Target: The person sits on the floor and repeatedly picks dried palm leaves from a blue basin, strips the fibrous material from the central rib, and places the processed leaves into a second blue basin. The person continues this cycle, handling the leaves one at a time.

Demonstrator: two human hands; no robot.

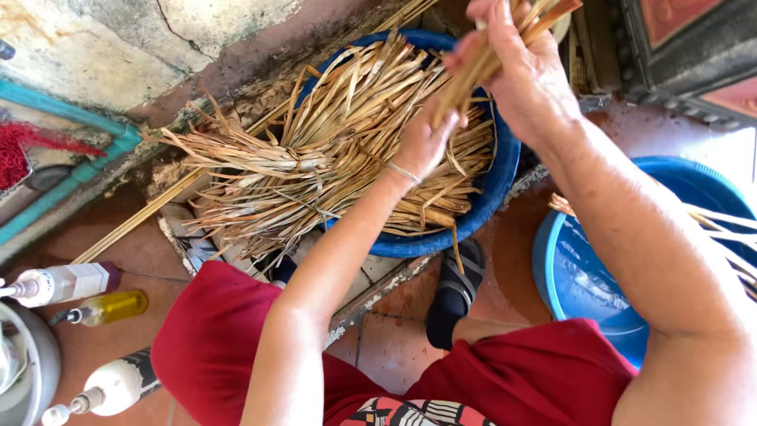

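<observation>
My left hand grips the lower part of a bunch of dried straw-coloured leaf strips held above a blue basin. My right hand closes round the same bunch higher up, near the top edge of the head view. A thin bracelet circles my left wrist. The basin is heaped with more dried strips, and tied bundles of them spill over its left rim onto the floor.
A second blue basin stands at the right with a few strips over its rim. Three squeeze bottles lie at the lower left beside a grey pot. A teal pipe runs along the cracked wall. My sandalled foot rests below the basin.
</observation>
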